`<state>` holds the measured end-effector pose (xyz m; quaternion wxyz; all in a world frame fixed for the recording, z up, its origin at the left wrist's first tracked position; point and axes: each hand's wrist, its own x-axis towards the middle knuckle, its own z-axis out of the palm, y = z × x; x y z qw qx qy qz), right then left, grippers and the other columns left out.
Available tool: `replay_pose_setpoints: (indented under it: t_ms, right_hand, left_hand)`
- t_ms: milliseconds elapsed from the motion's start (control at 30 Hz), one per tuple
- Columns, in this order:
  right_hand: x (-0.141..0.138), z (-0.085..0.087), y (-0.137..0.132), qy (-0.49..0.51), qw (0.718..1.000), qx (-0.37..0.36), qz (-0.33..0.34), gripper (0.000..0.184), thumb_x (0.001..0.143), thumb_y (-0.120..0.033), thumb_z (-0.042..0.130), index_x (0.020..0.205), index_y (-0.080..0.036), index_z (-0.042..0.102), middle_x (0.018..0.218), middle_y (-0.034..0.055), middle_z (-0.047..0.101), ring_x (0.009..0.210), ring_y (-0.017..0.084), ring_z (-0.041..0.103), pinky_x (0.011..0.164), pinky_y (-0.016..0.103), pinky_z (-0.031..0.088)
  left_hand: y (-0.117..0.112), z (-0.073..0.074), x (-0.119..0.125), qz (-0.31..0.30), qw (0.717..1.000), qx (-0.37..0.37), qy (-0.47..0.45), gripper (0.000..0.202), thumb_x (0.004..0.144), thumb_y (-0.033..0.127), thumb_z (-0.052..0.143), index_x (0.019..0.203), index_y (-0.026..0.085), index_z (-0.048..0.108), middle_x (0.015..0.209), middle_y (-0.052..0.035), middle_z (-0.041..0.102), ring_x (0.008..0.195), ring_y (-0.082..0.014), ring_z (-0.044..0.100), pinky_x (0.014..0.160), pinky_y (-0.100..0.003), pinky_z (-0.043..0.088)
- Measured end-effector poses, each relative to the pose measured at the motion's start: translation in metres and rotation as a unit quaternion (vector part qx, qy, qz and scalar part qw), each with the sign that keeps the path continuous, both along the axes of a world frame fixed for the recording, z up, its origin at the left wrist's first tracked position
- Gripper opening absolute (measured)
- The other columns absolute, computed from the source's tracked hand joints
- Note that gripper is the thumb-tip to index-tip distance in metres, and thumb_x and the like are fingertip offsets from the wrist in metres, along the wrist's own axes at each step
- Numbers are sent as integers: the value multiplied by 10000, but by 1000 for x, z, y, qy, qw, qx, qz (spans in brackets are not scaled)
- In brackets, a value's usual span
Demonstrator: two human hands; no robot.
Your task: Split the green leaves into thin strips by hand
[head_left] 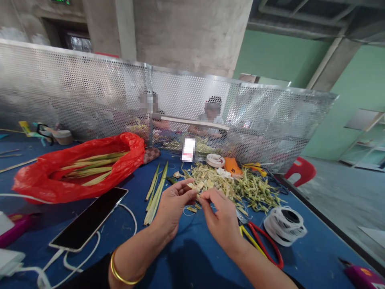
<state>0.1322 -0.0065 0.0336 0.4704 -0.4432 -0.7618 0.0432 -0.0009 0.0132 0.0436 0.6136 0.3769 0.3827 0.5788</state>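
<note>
Over the blue table, my left hand point(170, 206) pinches a small pale piece of folded leaf strip point(197, 186) between thumb and fingers. My right hand point(222, 214) meets it from the other side, fingertips pressed together at the piece's lower edge. What exactly lies between the right fingertips is too small to make out. Just behind both hands spreads a heap of yellow-green leaf trimmings point(258, 190). Several long leaf strips point(158, 196) lie to the left of my left hand. Scissors point(264, 245) with red and yellow handles rest beside my right wrist.
A red plastic bag point(22, 182) holding leaf strips and a phone point(90, 220) with white cables occupy the left. On the right sits a white spool point(285, 226). A tape roll point(215, 160) stands near the perforated metal screen point(186, 92); people sit beyond it.
</note>
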Motion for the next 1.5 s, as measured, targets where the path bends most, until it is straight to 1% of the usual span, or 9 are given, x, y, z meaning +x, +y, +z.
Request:
replay_pose_setpoints:
  t_ms: [300,467,700,767,867,933,1033,1267,1500]
  right_hand:
    - [-1,-2,1,-7,999,46,-22,139,869,-143,469,753,-195,526,715,21,575,696,153,522,688,278,388]
    - [1,-3,6,-26,994,97,-35,130,860,-118,476,777,-191,545,716,17,598,693,148,537,710,288,395]
    - [0,-6,4,-107,985,133,-11,143,863,-132,468,793,-181,583,736,40,612,708,159,539,751,323,402]
    - [0,-5,4,-102,988,115,12,137,859,-147,478,786,-184,589,773,45,622,744,161,555,780,331,405]
    - [2,-4,6,35,999,20,-14,64,836,-242,545,840,-186,578,774,31,619,732,158,572,730,302,441]
    - [4,-2,10,143,987,-65,-23,130,814,-296,579,881,-184,574,739,15,621,676,149,575,654,269,459]
    - [6,1,13,185,971,-147,30,110,820,-277,559,796,-182,608,681,2,629,631,142,570,623,249,456]
    - [5,-1,12,171,972,-163,1,154,822,-257,535,710,-179,606,624,-10,593,600,133,524,580,233,400]
    - [5,1,8,151,978,-132,-51,140,804,-212,536,674,-181,574,631,-17,570,614,126,492,574,229,361]
  left_hand:
    - [1,0,-1,-44,997,-34,-56,356,680,326,728,982,159,640,801,-6,631,669,-100,595,709,-255,509]
    - [-4,0,-3,25,996,-78,44,375,682,477,681,863,152,631,757,-14,614,586,-107,588,512,-206,451]
    - [-3,3,-5,-93,988,-87,93,340,672,463,694,774,141,652,668,-22,642,559,-96,577,548,-200,427]
    - [-1,1,-5,-95,988,-75,96,305,682,422,698,816,149,674,679,-25,657,583,-91,582,584,-197,431]
    - [0,0,-7,-88,988,-67,107,307,690,381,701,914,172,692,720,-31,681,620,-94,603,600,-189,426]
    - [0,1,-8,-99,987,-55,114,313,691,376,705,932,177,694,729,-32,685,632,-96,613,589,-181,421]
    - [-1,3,-9,-138,982,-53,116,300,691,376,703,908,170,692,781,-49,695,655,-117,633,565,-184,422]
    - [1,1,-7,-141,976,-27,164,275,689,410,695,749,141,686,695,-39,668,562,-88,574,504,-176,399]
    - [4,5,-7,-157,966,-29,206,216,657,356,715,705,147,689,594,-13,656,525,-96,568,564,-209,464]
